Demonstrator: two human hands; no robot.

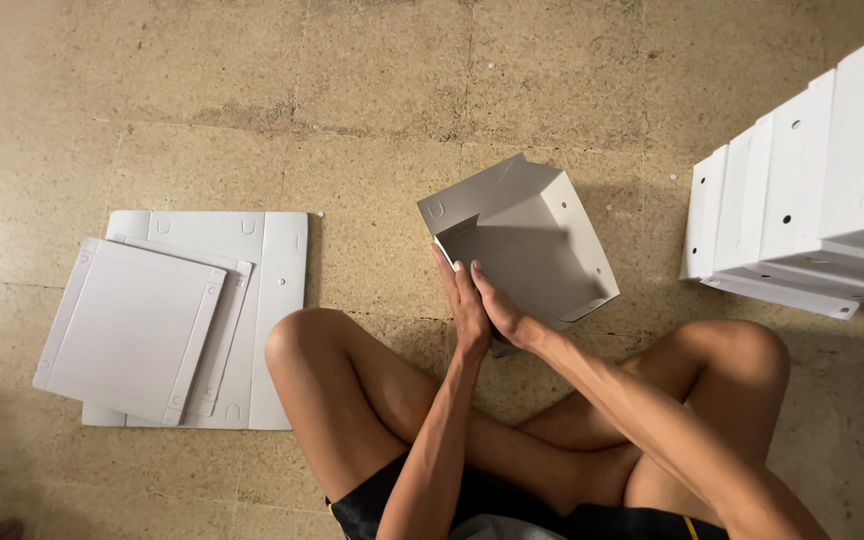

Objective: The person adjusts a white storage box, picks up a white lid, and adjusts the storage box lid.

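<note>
1. My left hand [469, 312] and right hand [498, 308] press side by side, fingers straight and together, against the near wall of the half-folded box [527, 250] on the floor [372, 120] in front of my crossed legs
2. I judge that wall could spring back or crease, since flat palms only push and nothing pinches it
3. The open top flap looks loose and might flop inward
4. Count: one half-folded box, three flat sheets [167, 320] stacked by the floor's left edge, about five finished boxes [802, 200] at the right edge
</note>
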